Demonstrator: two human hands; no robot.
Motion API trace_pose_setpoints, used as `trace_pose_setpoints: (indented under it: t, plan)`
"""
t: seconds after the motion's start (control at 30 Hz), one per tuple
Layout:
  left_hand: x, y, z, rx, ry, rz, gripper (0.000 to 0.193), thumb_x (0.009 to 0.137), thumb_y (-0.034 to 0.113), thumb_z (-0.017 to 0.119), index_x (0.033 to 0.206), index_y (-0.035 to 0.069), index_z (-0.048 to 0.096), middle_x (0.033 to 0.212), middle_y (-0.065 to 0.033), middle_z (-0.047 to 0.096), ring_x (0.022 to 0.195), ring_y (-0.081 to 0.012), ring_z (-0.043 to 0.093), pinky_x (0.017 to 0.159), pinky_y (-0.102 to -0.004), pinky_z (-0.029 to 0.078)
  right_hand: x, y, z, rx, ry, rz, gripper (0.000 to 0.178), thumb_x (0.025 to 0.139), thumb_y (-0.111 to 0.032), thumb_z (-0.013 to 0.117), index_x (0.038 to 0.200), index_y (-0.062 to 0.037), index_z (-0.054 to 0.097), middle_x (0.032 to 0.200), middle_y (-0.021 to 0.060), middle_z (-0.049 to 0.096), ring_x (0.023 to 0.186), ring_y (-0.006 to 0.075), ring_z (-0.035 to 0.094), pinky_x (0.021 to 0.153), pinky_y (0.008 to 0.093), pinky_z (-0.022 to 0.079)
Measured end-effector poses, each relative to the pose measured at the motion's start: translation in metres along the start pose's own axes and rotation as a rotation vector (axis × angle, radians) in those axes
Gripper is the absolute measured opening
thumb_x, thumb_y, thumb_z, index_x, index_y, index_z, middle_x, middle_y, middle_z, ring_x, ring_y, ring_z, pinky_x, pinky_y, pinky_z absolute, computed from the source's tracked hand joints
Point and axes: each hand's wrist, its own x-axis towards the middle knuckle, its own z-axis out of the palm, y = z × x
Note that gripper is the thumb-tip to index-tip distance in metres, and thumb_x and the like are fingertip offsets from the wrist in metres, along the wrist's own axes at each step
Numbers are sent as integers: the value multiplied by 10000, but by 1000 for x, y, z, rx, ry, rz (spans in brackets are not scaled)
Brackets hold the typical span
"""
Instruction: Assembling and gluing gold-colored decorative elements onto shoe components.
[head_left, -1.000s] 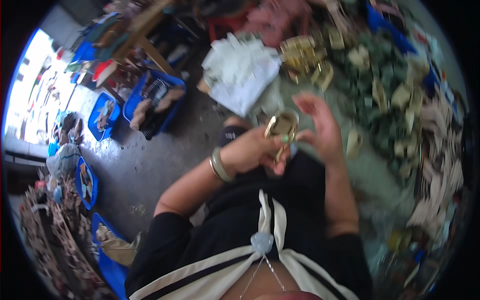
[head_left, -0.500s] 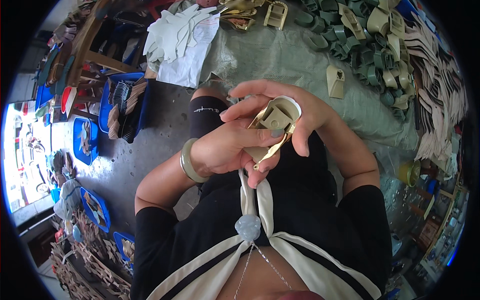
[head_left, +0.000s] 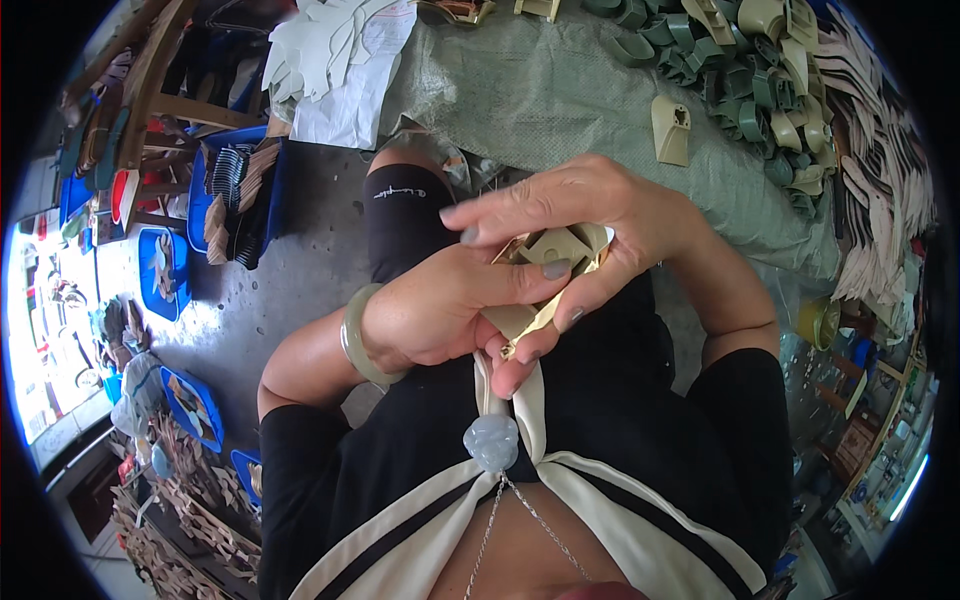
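Note:
A beige plastic shoe heel (head_left: 556,245) with a shiny gold covering round its sides is held above my lap, its hollow face upward. My left hand (head_left: 450,300) grips it from the left, the thumb laid over its open face and the fingers beneath. From the right, my right hand (head_left: 600,215) curls round the heel's wide end, its thumb pressed on the gold covering and its fingers arched over the far side. Both hands hide much of the heel. A gold flap of the covering hangs at the end nearest me.
On the green woven sheet (head_left: 500,95) ahead lie a single beige heel (head_left: 671,132) and a pile of green and beige heels (head_left: 745,85). White cut sheets (head_left: 325,50) are at the far left. Blue bins (head_left: 275,205) line the left floor; tan strips (head_left: 870,170) hang at right.
My right hand has closed in over the heel, its thumb now pressing the gold covering and its fingers covering more of the far side. The view has shifted slightly.

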Motion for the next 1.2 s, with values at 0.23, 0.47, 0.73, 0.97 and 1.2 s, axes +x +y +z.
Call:
trace_pose_setpoints:
  t: [0.23,0.47,0.73,0.97,1.2]
  plan:
    - [18,-7,-17,145,182,163,240,986,258,463,1009,19,467,763,-77,586,577,-172,624,504,-254,526,5,-9,-9,-536,-31,274,1048,526,-565,771,1368,-56,413,1388,161,447,1152,341,552,899,398,492]
    - [41,-15,-23,218,203,495,362,997,385,401,1046,29,441,754,-96,577,619,-207,636,576,-306,553,-4,13,12,437,436,331,1016,742,-749,518,1431,-32,307,1367,234,439,1209,369,501,1016,480,395]
    - [38,-9,-23,229,169,540,805,911,677,119,1244,-2,393,794,-168,578,668,-267,634,666,-359,562,-8,18,33,916,665,306,590,1011,-401,231,1319,56,443,1352,278,441,1282,363,420,1069,459,338]
    - [44,-13,-22,379,390,639,702,976,565,119,1149,-26,456,774,-163,592,641,-246,623,652,-317,532,-12,8,32,414,639,520,504,1014,-348,298,1217,41,547,1215,212,579,1071,243,591,885,316,488]
    - [51,-13,-24,358,463,738,641,999,504,133,1112,-23,480,773,-157,601,620,-219,610,625,-300,522,-5,14,34,429,814,625,420,1009,-323,386,1164,20,574,728,75,617,444,90,534,402,219,414]
